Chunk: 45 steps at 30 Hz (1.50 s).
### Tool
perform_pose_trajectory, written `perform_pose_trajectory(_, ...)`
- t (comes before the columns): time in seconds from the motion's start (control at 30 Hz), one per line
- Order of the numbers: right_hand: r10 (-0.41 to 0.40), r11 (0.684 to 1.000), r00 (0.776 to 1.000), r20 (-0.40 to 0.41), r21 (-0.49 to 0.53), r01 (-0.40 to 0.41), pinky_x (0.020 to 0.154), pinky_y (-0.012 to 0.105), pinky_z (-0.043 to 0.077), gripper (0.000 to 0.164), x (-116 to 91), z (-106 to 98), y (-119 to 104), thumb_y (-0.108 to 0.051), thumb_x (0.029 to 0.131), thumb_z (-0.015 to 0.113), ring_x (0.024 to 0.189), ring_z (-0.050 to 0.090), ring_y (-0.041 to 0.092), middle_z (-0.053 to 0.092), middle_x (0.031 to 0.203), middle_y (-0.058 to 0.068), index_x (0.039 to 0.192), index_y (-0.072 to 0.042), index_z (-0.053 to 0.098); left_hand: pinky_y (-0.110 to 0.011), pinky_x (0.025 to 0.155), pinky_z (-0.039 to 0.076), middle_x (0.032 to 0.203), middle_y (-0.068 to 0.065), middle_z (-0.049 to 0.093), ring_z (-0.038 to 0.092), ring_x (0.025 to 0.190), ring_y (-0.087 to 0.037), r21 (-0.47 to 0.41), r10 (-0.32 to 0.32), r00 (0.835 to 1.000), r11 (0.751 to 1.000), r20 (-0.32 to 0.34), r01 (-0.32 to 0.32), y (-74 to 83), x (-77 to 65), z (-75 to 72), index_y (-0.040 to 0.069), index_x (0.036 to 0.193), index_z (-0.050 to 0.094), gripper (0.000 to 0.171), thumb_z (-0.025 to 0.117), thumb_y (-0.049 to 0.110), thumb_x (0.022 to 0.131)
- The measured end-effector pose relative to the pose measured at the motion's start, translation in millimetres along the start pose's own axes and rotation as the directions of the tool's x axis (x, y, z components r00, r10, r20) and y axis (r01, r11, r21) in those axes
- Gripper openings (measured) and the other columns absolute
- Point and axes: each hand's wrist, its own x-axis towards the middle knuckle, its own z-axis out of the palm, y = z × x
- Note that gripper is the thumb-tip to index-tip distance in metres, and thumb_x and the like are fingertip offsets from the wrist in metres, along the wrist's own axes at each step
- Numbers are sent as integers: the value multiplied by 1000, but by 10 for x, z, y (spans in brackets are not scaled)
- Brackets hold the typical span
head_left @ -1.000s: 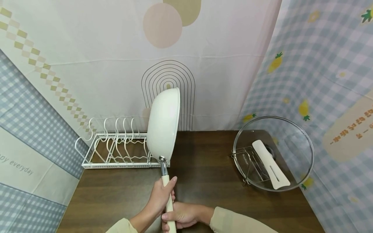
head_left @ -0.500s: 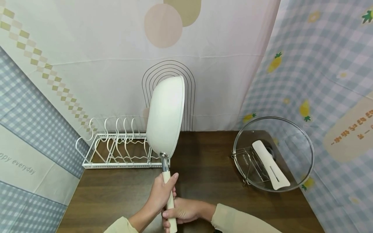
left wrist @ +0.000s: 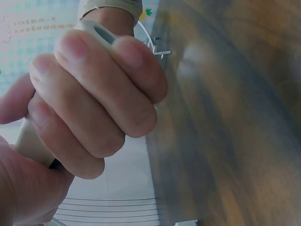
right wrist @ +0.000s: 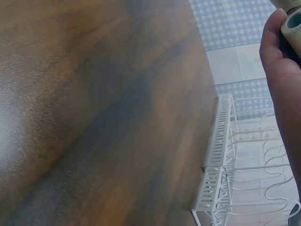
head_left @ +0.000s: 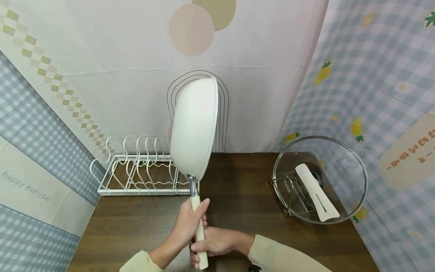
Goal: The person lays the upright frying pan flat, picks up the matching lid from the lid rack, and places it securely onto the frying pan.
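In the head view I hold a deep white wok [head_left: 193,128] on edge, its bowl up and away from me and its open side facing right. My left hand [head_left: 186,223] grips the cream handle [head_left: 201,236] just below the metal neck. Lower down, near the handle's end, my right hand [head_left: 217,241] wraps round it. The bowl overlaps the right end of a white wire rack [head_left: 136,192]. The left wrist view shows curled fingers [left wrist: 94,89] below the handle's hollow end. Part of my right hand [right wrist: 282,70] shows at the right wrist view's upper right edge.
At the right, a large glass lid [head_left: 365,181] with a long white handle [head_left: 316,192] leans in a wire stand [head_left: 289,192]. Cloth-covered walls [head_left: 258,94] rise behind and on both sides of the brown wooden table [head_left: 244,204].
The wok has risen beside the rack and its bowl has shifted slightly right. Both hands have moved up a little with the handle. Rack and lid have stayed in place.
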Motion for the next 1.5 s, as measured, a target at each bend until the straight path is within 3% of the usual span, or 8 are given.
perform_pose_trajectory(0.13, -20, 999, 1000, 8, -34, 20, 79, 23, 56, 77, -5, -7, -55, -45, 101, 62, 78, 67, 5, 62, 77, -12, 101, 25, 28, -25, 48, 52, 59, -2, 54, 56, 47, -13, -9, 22, 1000, 1000, 7, -22, 50, 1, 3, 5, 88, 49, 32, 69, 28, 100)
perform_pose_trajectory(0.43, -63, 994, 997, 42, -84, 67, 79, 23, 56, 68, -25, 13, -170, -40, 104, 59, 78, 66, 5, 60, 77, -9, 98, 22, 32, -27, 48, 52, 58, -3, 55, 57, 48, -14, 17, 74, 997, 997, 38, -75, 159, -18, 26, 5, 85, 52, 31, 71, 26, 98)
perform_pose_trajectory(0.67, -98, 989, 994, 53, -108, 103, 78, 24, 57, 64, -53, 28, -248, -38, 106, 58, 77, 65, 6, 41, 73, 32, 96, 20, 35, -27, 50, 52, 56, -2, 56, 58, 48, -14, 51, 108, 991, 992, 73, -112, 222, -11, 39, 2, 84, 57, 30, 69, 25, 99)
perform_pose_trajectory(0.87, -119, 986, 991, 56, -110, 124, 75, 23, 56, 69, -60, 25, -299, -44, 103, 61, 74, 65, 7, 41, 72, 29, 94, 18, 34, -26, 52, 52, 56, 0, 56, 58, 49, -12, 91, 143, 983, 984, 117, -154, 282, 13, 31, 4, 81, 56, 30, 66, 24, 102)
perform_pose_trajectory(1.07, -145, 978, 987, 71, -143, 154, 74, 22, 53, 70, -59, 16, -352, -48, 102, 60, 74, 64, 7, 33, 73, 41, 90, 16, 35, -27, 53, 52, 57, 1, 56, 57, 50, -11, 71, 197, 967, 975, 159, -211, 342, 38, 36, 2, 79, 55, 33, 63, 23, 103)
perform_pose_trajectory(1.13, -150, 976, 986, 76, -148, 160, 74, 22, 53, 70, -64, 12, -369, -48, 102, 61, 75, 64, 8, 35, 72, 38, 90, 15, 34, -27, 53, 53, 58, 1, 56, 57, 51, -10, 47, 213, 961, 973, 178, -224, 354, 47, 42, 1, 79, 54, 34, 62, 22, 104)
perform_pose_trajectory(1.37, -134, 979, 988, 74, -147, 144, 76, 22, 51, 75, -108, 4, -405, -52, 100, 63, 77, 62, 8, 54, 77, -3, 89, 15, 29, -27, 53, 53, 58, 2, 55, 56, 51, -9, -9, 256, 941, 965, 222, -261, 381, 60, 66, -3, 81, 52, 34, 60, 21, 105)
perform_pose_trajectory(1.5, -117, 982, 990, 80, -137, 127, 78, 22, 51, 81, -131, 7, -416, -58, 96, 63, 79, 61, 8, 56, 79, -10, 91, 14, 28, -27, 53, 54, 58, 3, 54, 56, 51, -9, -37, 267, 933, 963, 241, -266, 392, 66, 75, -3, 81, 51, 34, 59, 19, 105)
